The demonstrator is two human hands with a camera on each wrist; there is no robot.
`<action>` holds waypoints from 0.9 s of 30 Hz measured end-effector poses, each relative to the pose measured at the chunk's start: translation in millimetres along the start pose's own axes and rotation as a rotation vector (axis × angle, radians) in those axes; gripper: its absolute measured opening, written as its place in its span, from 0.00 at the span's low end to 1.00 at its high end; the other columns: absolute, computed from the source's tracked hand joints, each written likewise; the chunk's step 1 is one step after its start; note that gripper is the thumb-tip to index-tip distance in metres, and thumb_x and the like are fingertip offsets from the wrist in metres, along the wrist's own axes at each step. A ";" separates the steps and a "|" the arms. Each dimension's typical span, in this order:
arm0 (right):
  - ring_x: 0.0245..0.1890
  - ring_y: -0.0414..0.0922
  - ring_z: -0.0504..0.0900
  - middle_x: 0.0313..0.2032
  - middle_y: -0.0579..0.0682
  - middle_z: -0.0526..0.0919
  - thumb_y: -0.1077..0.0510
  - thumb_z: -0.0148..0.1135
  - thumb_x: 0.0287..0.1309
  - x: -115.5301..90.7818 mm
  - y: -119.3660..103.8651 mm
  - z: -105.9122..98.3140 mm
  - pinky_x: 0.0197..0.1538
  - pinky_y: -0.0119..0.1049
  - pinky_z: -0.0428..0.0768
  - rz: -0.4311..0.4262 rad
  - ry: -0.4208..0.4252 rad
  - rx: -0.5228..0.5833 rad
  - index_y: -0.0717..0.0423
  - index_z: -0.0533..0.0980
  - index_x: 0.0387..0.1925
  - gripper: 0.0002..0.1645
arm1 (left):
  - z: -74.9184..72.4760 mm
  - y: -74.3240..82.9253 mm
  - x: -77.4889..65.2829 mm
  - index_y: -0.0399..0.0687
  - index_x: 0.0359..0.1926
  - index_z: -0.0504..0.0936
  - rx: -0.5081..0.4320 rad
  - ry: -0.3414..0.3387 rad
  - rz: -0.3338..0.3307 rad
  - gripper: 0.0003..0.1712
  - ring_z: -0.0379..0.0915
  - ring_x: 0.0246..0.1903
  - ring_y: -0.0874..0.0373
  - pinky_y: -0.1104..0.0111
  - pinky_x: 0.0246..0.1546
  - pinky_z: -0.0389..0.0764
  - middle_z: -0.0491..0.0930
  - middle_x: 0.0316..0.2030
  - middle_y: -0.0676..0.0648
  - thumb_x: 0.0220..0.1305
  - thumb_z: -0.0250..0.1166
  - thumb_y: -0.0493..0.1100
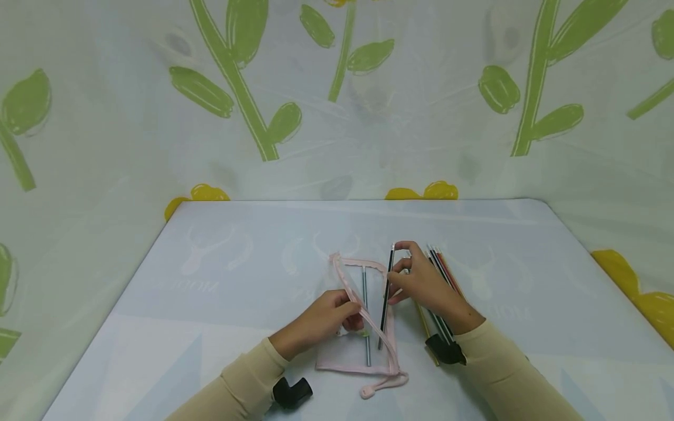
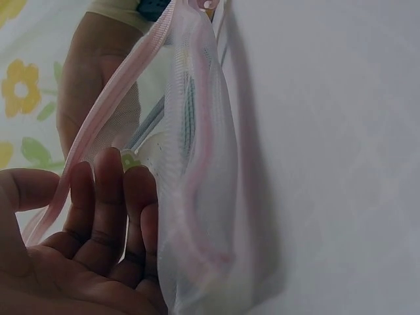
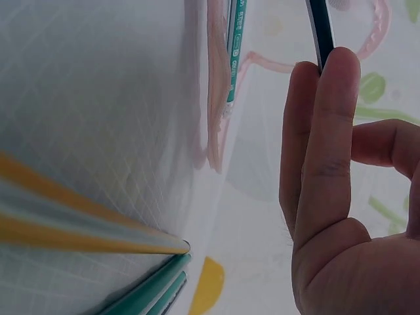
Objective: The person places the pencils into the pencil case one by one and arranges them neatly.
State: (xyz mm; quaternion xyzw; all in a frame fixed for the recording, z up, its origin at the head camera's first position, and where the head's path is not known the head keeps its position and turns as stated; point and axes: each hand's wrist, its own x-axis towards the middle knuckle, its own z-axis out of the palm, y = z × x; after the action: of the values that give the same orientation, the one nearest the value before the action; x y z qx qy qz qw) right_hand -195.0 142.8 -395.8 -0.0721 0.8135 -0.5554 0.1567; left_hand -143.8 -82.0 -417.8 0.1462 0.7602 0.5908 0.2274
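Observation:
A mesh zip pouch with pink trim lies in front of me, its zipper side lifted. My left hand pinches the pink zipper edge between thumb and fingers; the other fingers lie against the mesh. Inside the pouch is a teal pencil, with printing visible in the right wrist view. My right hand holds a black pencil by its upper part, tilted over the pouch's right side. Its lower end is near the pouch opening; whether it is inside I cannot tell.
Several pencils, dark, white and red, lie right of the pouch, partly under my right forearm. A yellow pencil lies beside them. The pouch's pink strap trails toward me. Black devices sit at both wrists.

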 end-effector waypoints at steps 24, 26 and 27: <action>0.24 0.51 0.85 0.43 0.64 0.77 0.64 0.56 0.62 0.8 3.2 9.8 0.31 0.46 0.86 0.062 -0.072 0.033 0.56 0.50 0.72 0.41 | -0.4 -1.2 -0.2 0.34 0.46 0.80 -0.004 -0.015 0.006 0.17 0.78 0.32 0.63 0.70 0.40 0.79 0.84 0.32 0.44 0.73 0.51 0.43; 0.24 0.51 0.85 0.44 0.63 0.76 0.64 0.56 0.62 2.3 3.9 11.3 0.32 0.47 0.86 0.075 -0.085 0.040 0.55 0.50 0.72 0.41 | -0.6 -1.2 -0.5 0.34 0.46 0.80 -0.002 -0.011 0.009 0.17 0.78 0.32 0.63 0.69 0.40 0.79 0.84 0.32 0.43 0.73 0.51 0.43; 0.24 0.51 0.85 0.44 0.63 0.76 0.64 0.56 0.62 3.2 4.2 12.4 0.32 0.46 0.86 0.081 -0.092 0.040 0.55 0.50 0.72 0.41 | -0.7 -1.6 -0.6 0.34 0.46 0.80 -0.001 -0.008 0.009 0.17 0.78 0.32 0.63 0.69 0.40 0.79 0.84 0.32 0.43 0.73 0.51 0.42</action>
State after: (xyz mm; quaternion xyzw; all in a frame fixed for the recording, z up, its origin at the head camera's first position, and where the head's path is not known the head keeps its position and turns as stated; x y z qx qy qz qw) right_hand -193.6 132.5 -404.4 -0.0611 0.7964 -0.5609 0.2177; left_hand -143.6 -83.3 -419.1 0.1519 0.7582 0.5916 0.2281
